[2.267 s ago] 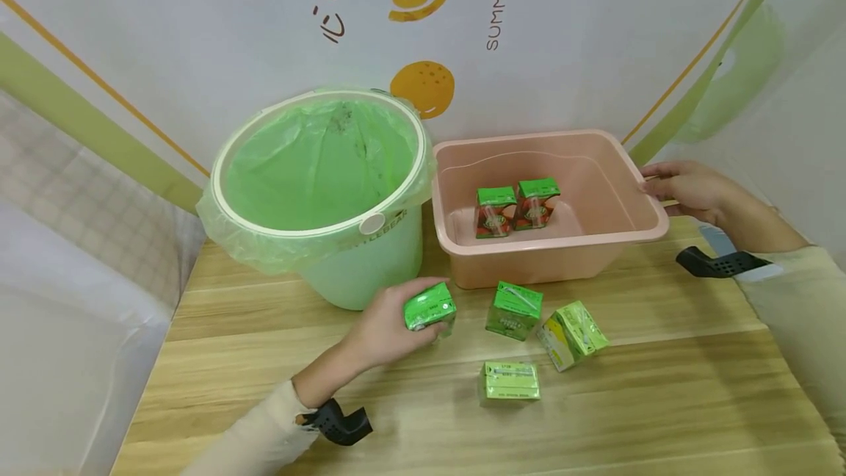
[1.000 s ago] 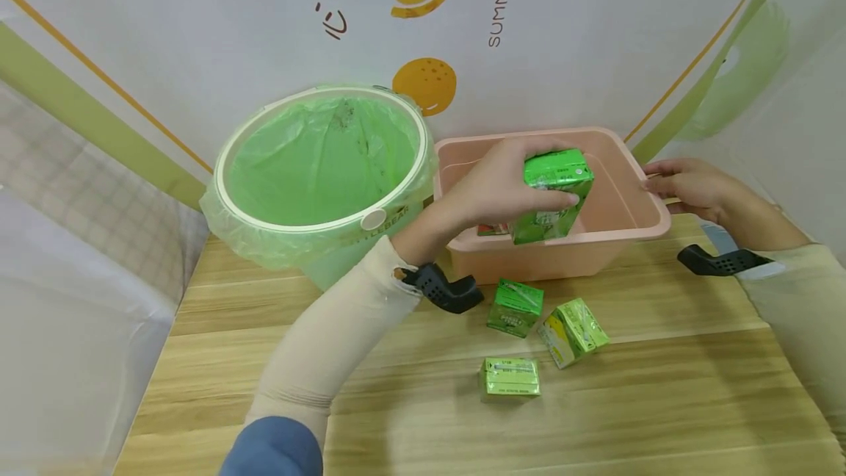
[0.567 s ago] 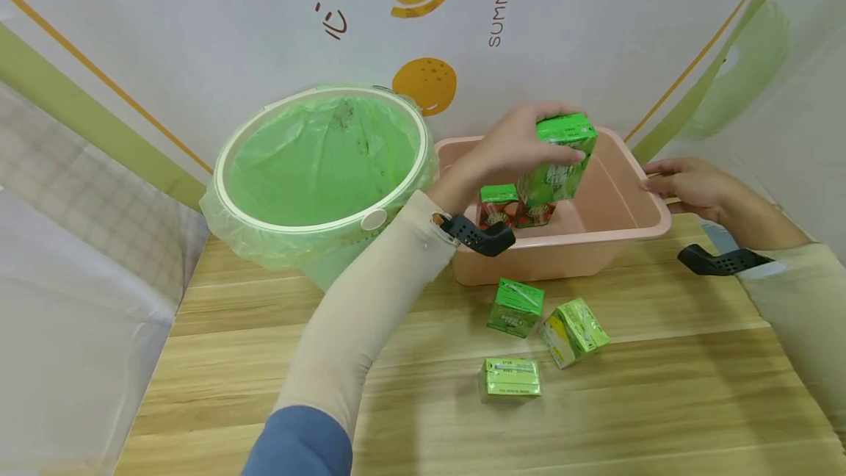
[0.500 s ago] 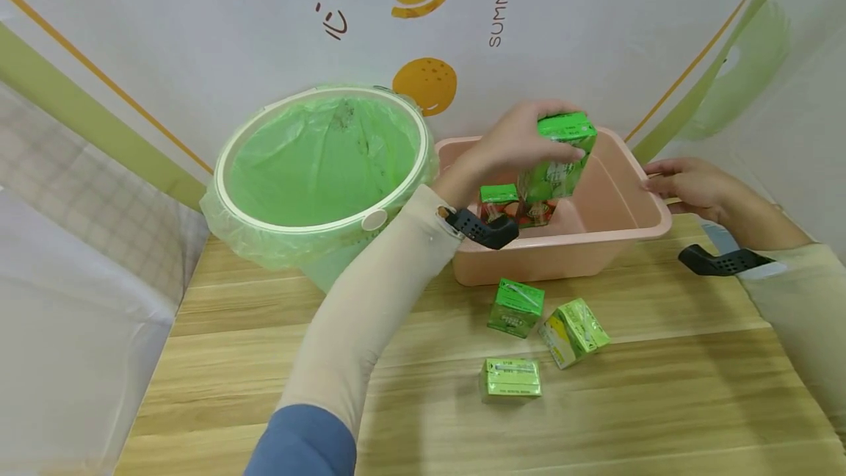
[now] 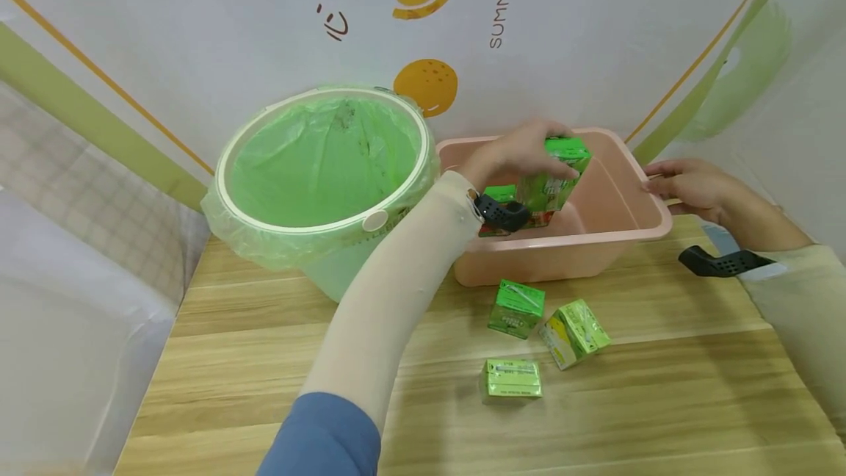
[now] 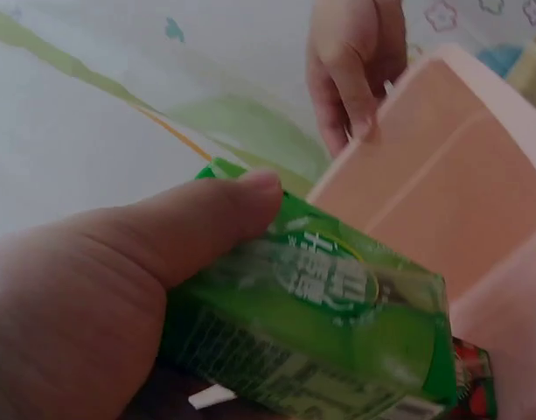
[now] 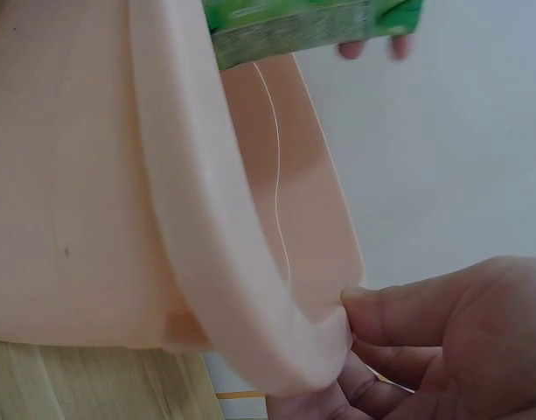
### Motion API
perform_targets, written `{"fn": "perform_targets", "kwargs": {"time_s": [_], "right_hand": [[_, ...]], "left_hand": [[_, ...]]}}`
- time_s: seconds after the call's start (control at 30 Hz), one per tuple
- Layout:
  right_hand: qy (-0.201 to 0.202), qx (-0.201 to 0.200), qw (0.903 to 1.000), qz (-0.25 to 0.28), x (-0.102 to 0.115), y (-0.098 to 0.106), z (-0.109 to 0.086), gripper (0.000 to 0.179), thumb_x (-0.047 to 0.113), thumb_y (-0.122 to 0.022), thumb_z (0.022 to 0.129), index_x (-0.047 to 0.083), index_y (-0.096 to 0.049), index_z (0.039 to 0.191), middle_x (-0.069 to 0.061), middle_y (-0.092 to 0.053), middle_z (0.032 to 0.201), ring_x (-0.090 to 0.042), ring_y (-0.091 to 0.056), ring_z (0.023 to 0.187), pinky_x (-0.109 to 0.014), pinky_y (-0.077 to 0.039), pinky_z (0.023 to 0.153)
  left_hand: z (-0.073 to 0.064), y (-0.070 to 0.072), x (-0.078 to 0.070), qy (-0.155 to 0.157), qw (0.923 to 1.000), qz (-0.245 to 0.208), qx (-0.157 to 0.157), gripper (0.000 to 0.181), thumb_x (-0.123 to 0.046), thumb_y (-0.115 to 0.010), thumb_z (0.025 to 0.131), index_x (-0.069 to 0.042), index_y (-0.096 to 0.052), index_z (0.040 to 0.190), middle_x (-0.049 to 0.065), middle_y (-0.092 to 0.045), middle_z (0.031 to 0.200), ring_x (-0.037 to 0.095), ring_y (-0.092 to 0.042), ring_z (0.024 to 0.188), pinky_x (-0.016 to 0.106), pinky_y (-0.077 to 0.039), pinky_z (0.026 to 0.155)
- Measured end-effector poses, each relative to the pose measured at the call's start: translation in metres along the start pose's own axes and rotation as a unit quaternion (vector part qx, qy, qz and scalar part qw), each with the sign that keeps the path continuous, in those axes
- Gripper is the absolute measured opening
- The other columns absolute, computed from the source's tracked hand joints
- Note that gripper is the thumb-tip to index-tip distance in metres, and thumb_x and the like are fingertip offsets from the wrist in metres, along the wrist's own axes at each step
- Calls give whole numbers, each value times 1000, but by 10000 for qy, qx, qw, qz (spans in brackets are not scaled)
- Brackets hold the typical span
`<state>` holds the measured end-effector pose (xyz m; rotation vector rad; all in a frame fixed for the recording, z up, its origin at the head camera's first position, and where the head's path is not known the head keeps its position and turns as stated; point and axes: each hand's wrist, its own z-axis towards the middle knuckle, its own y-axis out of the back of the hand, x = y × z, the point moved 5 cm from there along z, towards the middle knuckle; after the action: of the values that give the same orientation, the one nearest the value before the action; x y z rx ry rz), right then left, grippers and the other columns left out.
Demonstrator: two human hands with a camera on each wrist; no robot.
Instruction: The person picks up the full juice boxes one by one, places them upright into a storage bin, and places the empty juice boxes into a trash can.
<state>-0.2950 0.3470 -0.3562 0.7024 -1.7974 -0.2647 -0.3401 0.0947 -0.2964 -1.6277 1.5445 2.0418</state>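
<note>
My left hand [image 5: 529, 150] grips a green juice box [image 5: 554, 193] between thumb and fingers. It holds the carton inside the opening of the pink plastic basin [image 5: 529, 264], above two red-and-green juice boxes [image 5: 500, 193], which it partly covers. In the left wrist view the thumb lies along the carton's upper side [image 6: 329, 297]. My right hand [image 5: 690, 186] pinches the basin's right rim; in the right wrist view the thumb [image 7: 399, 315] presses the rim's corner. In front of the basin stand a darker green juice box [image 5: 515, 309] and two light green-yellow ones [image 5: 573, 333].
To the left of the basin stands a pale green bin [image 5: 317, 230] lined with a green bag, close beside it. Wooden tabletop [image 5: 251, 380] runs along the front. Behind hangs a white curtain [image 5: 562, 57] with fruit prints.
My left hand has carried the green juice box from the table beside the bin to the basin, raised it, then lowered it into the opening. The right hand stays on the rim.
</note>
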Motion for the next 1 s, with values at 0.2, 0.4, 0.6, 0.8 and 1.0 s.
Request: {"fn": "perform_targets", "kwargs": {"time_s": [0.2,0.4,0.6,0.8,1.0], "right_hand": [[17,26,10000,7,0,0,1,60,23,-48,110,-14,-23,150,15,-58,98,1,-60,87,-26,-59,77],[39,52,10000,71,-1,1,2,59,21,-46,110,-14,-22,150,15,-58,98,1,-60,88,-26,-58,77],[28,99,9999,41,-2,0,2,60,20,-45,110,-15,-20,151,16,-58,98,1,-60,88,-26,-58,78],[43,109,9999,-41,-2,1,2,61,21,-45,110,-16,-19,152,16,-58,99,2,-61,88,-26,-58,77],[22,105,9999,-26,-1,1,2,62,22,-45,110,-15,-18,152,18,-58,99,3,-60,88,-25,-58,78]], "left_hand": [[-1,-11,25,261,9987,-119,420,43,-26,-82,88,-8,-65,124,6,-65,106,16,-63,93,25,-56,79],[-1,-18,44,331,9974,111,630,44,-31,-82,87,-10,-66,122,3,-66,106,14,-62,92,22,-54,79],[2,-26,53,239,9967,301,711,39,-32,-79,90,-7,-66,116,3,-64,101,13,-60,87,23,-54,76],[2,-34,62,349,9945,305,937,59,-30,-77,92,-7,-56,142,6,-61,114,13,-56,91,21,-51,74],[2,-39,74,759,9869,638,1270,80,-36,-79,90,-10,-41,155,6,-55,130,13,-51,73,28,-48,67]]}}
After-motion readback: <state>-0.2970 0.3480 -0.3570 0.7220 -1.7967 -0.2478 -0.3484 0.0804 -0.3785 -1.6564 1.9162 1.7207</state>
